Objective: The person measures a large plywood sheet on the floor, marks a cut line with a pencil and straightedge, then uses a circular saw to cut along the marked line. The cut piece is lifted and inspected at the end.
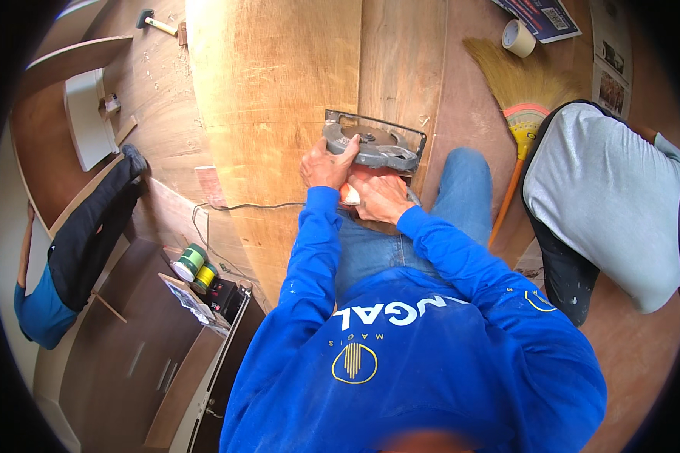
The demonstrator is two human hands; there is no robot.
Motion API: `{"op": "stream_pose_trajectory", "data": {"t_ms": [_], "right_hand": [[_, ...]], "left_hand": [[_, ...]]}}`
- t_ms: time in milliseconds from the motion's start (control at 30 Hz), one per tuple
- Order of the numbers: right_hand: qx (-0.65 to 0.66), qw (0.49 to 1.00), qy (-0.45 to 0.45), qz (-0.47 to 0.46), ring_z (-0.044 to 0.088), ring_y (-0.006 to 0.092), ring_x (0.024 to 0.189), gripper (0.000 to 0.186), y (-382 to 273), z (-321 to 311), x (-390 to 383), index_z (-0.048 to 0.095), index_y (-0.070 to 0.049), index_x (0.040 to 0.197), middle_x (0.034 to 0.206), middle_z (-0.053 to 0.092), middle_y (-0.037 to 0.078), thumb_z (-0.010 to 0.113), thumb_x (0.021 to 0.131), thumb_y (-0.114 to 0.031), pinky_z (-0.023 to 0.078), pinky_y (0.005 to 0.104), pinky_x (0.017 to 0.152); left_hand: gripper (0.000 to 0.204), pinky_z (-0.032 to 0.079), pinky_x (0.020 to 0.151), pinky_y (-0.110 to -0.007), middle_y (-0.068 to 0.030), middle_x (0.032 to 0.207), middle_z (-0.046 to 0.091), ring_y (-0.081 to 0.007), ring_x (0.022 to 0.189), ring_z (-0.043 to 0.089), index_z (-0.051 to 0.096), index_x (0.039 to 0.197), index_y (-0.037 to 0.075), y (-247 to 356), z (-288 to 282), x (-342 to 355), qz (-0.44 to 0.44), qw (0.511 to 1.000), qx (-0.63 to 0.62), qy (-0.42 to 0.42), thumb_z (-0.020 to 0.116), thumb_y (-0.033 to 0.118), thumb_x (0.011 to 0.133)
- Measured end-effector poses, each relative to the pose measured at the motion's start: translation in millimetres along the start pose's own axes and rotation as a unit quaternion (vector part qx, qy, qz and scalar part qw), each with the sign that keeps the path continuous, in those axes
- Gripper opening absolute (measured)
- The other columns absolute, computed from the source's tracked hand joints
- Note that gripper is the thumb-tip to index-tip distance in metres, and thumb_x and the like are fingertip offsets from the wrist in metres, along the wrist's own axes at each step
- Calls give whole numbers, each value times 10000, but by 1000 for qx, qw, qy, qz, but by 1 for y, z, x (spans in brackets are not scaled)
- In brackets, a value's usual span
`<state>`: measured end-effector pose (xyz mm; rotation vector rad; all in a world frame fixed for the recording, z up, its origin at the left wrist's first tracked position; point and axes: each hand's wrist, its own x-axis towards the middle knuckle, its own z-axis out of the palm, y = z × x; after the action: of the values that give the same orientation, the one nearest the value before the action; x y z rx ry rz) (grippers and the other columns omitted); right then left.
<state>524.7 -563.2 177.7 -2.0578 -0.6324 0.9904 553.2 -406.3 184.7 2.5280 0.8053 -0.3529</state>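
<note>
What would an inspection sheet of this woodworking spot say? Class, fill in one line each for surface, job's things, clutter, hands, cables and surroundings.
Surface: large plywood sheet lying over a brown board floor.
Job's things: circular saw, grey guard and base plate, resting on the sheet.
Clutter: hammer, tape roll, broom, green and yellow tape rolls.
Hands: left hand on the saw's guard; right hand gripping its orange handle.
Cables: thin cord running left from the saw across the sheet.
Surroundings: two other people crouch nearby, one on each side; cabinet panels on the left.
</note>
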Motion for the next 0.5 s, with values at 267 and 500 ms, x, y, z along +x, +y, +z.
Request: {"op": "stream_pose_trajectory", "data": {"t_ms": [267, 500], "right_hand": [[5, 999, -5, -32, 707, 447, 694, 492, 25, -2, -3, 658, -101, 1235, 760, 717, 240, 767, 771, -221, 565, 561, 668], [26, 999, -6, -37, 711, 437, 736, 498, 38, -1, -6, 682, -106, 1229, 821, 730, 226, 771, 750, -210, 569, 547, 700]], "left_hand": [[697, 568, 712, -524, -262, 800, 733, -450, 777, 730, 726, 833, 3, 12, 15, -1, -5, 999, 35, 32, 836, 685, 742], [744, 569, 787, -517, -283, 887, 749, -454, 865, 737, 743, 1000, -20, 22, 17, -10, -37, 999, 9, 11, 847, 669, 739]]}}
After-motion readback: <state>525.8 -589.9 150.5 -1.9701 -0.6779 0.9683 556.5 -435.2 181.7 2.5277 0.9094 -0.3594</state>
